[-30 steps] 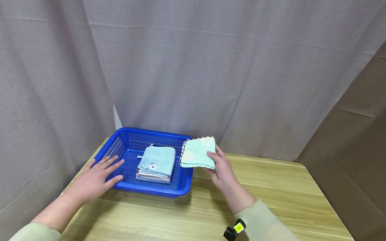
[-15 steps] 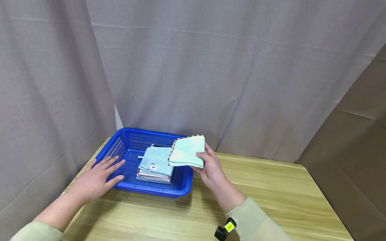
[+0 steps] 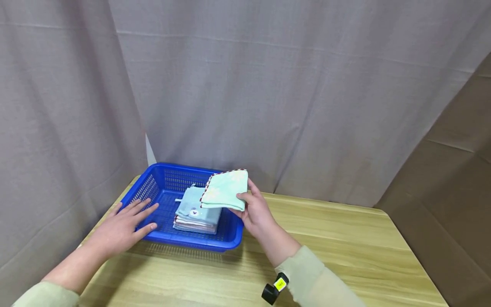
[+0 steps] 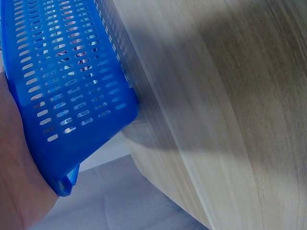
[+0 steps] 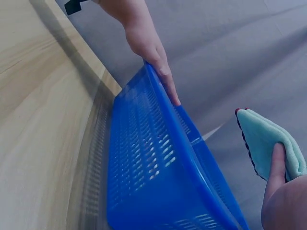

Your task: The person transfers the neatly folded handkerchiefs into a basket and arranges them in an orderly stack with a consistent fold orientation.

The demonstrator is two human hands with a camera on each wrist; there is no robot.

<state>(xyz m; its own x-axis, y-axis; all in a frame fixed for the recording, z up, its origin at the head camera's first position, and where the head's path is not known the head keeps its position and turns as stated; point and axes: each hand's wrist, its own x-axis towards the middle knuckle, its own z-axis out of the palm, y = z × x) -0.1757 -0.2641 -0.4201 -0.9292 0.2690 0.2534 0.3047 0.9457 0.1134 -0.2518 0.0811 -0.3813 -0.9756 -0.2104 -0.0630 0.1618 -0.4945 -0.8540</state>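
My right hand pinches a folded mint-green towel, thumb on top and fingers beneath; the towel has a dark red-and-white edge and pale flowers. It hangs over the right part of a blue plastic basket, partly in front of a stack of folded towels. The topmost towel of that stack is light blue with a small white figure. My left hand lies with fingers spread on the basket's left front rim. In the right wrist view, the mint-green towel is above the basket rim.
The basket stands on a wooden table, near a grey curtain at the back and left. A brown panel borders the right side. A black device with a yellow label sits at the right cuff.
My right hand has carried the mint-green towel leftward, from beside the basket's right rim to over its inside, now overlapping the stack in view. The left hand has stayed on the rim.
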